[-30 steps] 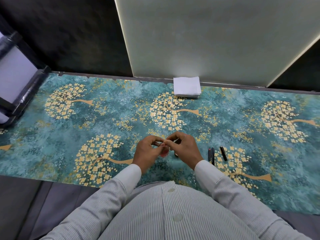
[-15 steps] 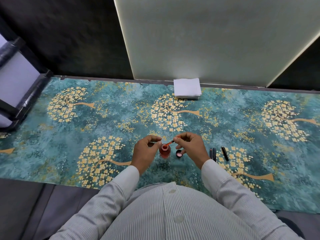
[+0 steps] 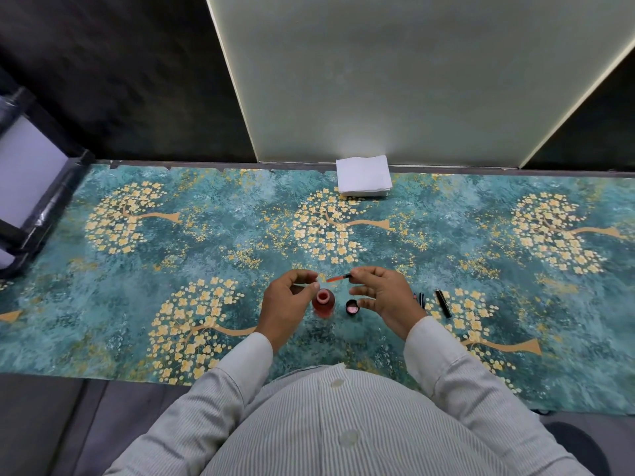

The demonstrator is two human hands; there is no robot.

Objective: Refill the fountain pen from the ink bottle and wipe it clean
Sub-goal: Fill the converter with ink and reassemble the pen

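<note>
- Cloth [image 3: 103,304], teal with gold trees, runs wide to both sides of the hands; its near edge sits just below my wrists, far edge against the wall panel [image 3: 412,80].
- Open cloth well out left of my left hand [image 3: 287,305]; more free room beyond both hands up to the white tissue stack [image 3: 363,175] at the far edge.
- Ink bottle [image 3: 323,303] upright, uncapped, reddish ink inside, just right of left hand and below-left of right hand [image 3: 381,295].
- Bottle cap [image 3: 352,307] lies open side up, pink lining showing, between bottle and right palm.
- Right hand pinches dark end of thin orange-red pen part [image 3: 338,278] with thumb and forefinger; its tip is above the bottle mouth, tilted; other fingers loosely spread.
- Left hand curled, thumb and forefinger nearly meeting beside the bottle neck; I can't tell if it holds anything.
- Dark pen pieces [image 3: 443,303] lie right of right hand, apart from it.
- Black frame [image 3: 51,204] at cloth's far-left edge.
</note>
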